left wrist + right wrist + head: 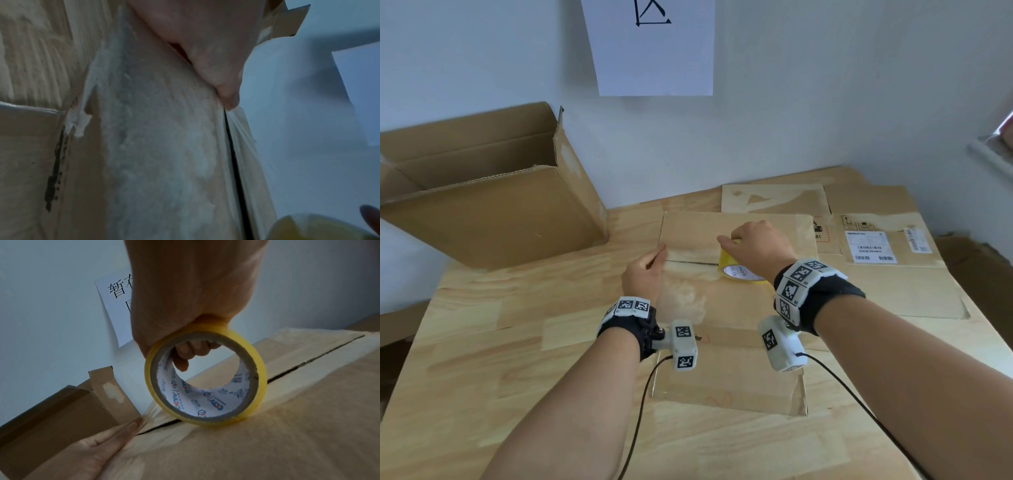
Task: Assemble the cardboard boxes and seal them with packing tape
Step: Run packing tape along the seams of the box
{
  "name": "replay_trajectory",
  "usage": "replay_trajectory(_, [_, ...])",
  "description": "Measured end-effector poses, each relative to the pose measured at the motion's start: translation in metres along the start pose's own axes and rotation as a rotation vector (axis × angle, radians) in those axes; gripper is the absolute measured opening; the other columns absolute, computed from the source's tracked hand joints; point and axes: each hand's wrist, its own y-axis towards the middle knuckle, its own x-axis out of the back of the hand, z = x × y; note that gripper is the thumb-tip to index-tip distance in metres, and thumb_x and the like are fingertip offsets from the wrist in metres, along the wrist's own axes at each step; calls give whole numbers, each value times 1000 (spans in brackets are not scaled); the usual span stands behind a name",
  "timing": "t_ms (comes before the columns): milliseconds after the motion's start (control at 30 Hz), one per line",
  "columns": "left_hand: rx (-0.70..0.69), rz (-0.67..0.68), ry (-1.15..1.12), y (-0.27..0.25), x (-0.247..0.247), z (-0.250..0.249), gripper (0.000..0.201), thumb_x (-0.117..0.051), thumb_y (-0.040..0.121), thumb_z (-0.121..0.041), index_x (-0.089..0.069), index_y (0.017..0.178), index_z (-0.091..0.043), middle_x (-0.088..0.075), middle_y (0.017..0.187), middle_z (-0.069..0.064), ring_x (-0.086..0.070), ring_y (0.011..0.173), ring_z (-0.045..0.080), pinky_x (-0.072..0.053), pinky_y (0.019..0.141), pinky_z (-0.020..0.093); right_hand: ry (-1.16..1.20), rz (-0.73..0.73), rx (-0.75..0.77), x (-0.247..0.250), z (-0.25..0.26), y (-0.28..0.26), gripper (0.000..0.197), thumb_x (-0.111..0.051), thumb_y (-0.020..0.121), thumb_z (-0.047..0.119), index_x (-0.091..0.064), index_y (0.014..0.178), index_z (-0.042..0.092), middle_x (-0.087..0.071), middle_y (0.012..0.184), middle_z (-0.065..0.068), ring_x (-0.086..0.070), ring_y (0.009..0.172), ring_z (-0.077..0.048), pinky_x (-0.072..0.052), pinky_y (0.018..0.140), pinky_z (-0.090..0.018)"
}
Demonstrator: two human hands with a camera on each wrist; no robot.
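One tape roll (205,379), upright on the centre box (736,308), right hand (756,246) fingers (183,356) curled round it. Left hand (643,277) fingers (123,433) straight, pressing the tape end at the seam's left edge. Second box (482,192), open, far left on the tabletop (482,359); flattened cardboard (887,246) lies right.

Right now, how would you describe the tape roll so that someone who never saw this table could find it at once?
Start at the wooden table by the white wall and find the closed box in its middle, between the two hands. The tape roll stands on edge on that box's centre seam, held from above by the right hand. It is the only yellow ring among brown cardboard.
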Motion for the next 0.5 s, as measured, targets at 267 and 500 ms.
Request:
replay_trajectory(267, [-57, 19, 178, -2, -1, -3, 32, -52, 95, -38, -60, 125, -33, -66, 121, -5, -61, 102, 10, -43, 82, 19, -16, -3, -9, -2, 4, 2, 45, -40, 94, 46, -70, 97, 13, -59, 72, -2, -57, 70, -23, -41, 57, -26])
replay_trajectory(500, [-45, 138, 364, 2, 0, -10, 50, -49, 95, -43, -36, 140, -23, -55, 132, 7, -57, 112, 26, -42, 87, 30, -33, -2, -22, -3, 8, 2, 44, -40, 93, 43, -70, 100, 11, -65, 86, -7, -56, 70, -23, -42, 58, -26])
